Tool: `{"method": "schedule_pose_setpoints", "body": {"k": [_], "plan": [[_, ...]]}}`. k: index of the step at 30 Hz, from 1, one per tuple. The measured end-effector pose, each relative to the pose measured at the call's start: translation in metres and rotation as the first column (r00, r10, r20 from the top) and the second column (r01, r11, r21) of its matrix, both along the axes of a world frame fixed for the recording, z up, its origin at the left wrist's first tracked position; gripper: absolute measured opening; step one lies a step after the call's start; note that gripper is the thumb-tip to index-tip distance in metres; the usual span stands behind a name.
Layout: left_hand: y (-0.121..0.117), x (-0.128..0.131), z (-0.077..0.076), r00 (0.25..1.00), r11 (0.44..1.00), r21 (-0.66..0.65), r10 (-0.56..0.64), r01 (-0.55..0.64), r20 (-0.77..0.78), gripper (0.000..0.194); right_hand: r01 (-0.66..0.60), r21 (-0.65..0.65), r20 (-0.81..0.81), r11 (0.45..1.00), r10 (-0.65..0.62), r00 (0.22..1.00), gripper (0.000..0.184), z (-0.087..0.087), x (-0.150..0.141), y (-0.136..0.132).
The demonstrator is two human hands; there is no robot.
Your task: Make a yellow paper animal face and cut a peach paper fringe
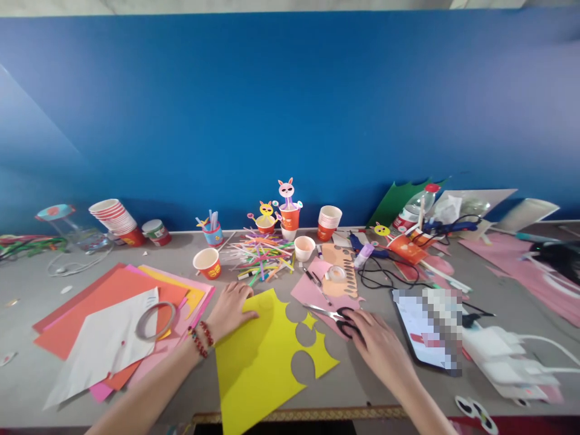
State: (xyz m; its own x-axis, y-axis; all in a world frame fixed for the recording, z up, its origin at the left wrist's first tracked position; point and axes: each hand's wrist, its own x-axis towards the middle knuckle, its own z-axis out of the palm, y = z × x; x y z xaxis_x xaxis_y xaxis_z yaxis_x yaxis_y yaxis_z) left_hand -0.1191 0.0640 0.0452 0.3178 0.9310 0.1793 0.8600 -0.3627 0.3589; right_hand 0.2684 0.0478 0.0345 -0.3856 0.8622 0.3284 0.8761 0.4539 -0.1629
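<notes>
A sheet of yellow paper (254, 356) with several round holes cut along its right side lies at the table's front, its lower corner past the edge. My left hand (231, 311) rests at its upper left edge, thumb on the paper and fingers apart. On the right, my right hand (374, 338) has its fingers on the black handles of the scissors (324, 312). The blades point left over the sheet's right side and the pink paper (301, 292). Whether a finger is through the loops I cannot make out.
Coloured sheets (109, 296) with a tape roll (156, 321) lie left. Behind are paper strips (260, 254), paper cups (207, 263) and a rabbit figure (286, 190) in a cup. A phone (421, 332), white chargers (505, 356) and a glue gun cable (376, 278) crowd the right.
</notes>
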Motion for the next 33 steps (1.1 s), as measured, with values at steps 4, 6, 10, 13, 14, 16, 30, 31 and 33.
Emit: {"method": "schedule_pose_setpoints", "body": {"k": [4, 6, 10, 13, 14, 16, 30, 31, 33], "plan": [[-0.001, -0.002, 0.006, 0.996, 0.996, -0.086, -0.011, 0.018, 0.083, 0.016, 0.026, -0.054, 0.013, 0.998, -0.025, 1.0, 0.024, 0.0, 0.0, 0.001], [-0.003, -0.005, 0.01, 0.991, 0.99, -0.134, -0.026, 0.044, 0.133, 0.011, 0.013, -0.111, -0.035, 0.994, -0.016, 0.999, 0.02, 0.004, 0.001, 0.003], [-0.003, -0.013, 0.022, 0.97, 0.978, -0.19, -0.037, 0.084, 0.239, 0.01, -0.063, -0.288, -0.263, 0.955, -0.016, 0.965, 0.016, 0.013, 0.007, 0.005], [-0.002, -0.018, 0.034, 0.95, 0.971, -0.205, -0.051, 0.119, 0.308, 0.012, -0.193, -0.448, -0.514, 0.873, -0.075, 0.855, 0.016, 0.017, 0.003, 0.007], [-0.002, -0.018, 0.039, 0.944, 0.969, -0.209, -0.057, 0.131, 0.325, 0.013, -0.243, -0.469, -0.595, 0.849, -0.101, 0.797, 0.017, 0.019, -0.001, 0.007], [-0.003, -0.016, 0.049, 0.935, 0.965, -0.215, -0.07, 0.152, 0.348, 0.016, -0.314, -0.462, -0.712, 0.83, -0.136, 0.688, 0.024, 0.025, -0.014, 0.008], [-0.019, 0.012, 0.105, 0.919, 0.948, -0.194, -0.172, 0.252, 0.354, 0.016, -0.761, -0.496, -0.85, 0.417, -0.056, 0.524, 0.051, 0.057, -0.077, -0.011], [-0.02, 0.012, 0.106, 0.923, 0.949, -0.196, -0.17, 0.248, 0.346, 0.017, -0.767, -0.486, -0.857, 0.419, -0.054, 0.513, 0.052, 0.058, -0.077, -0.014], [-0.022, 0.013, 0.108, 0.928, 0.949, -0.201, -0.167, 0.243, 0.332, 0.018, -0.766, -0.475, -0.862, 0.434, -0.053, 0.504, 0.054, 0.058, -0.078, -0.018]]}}
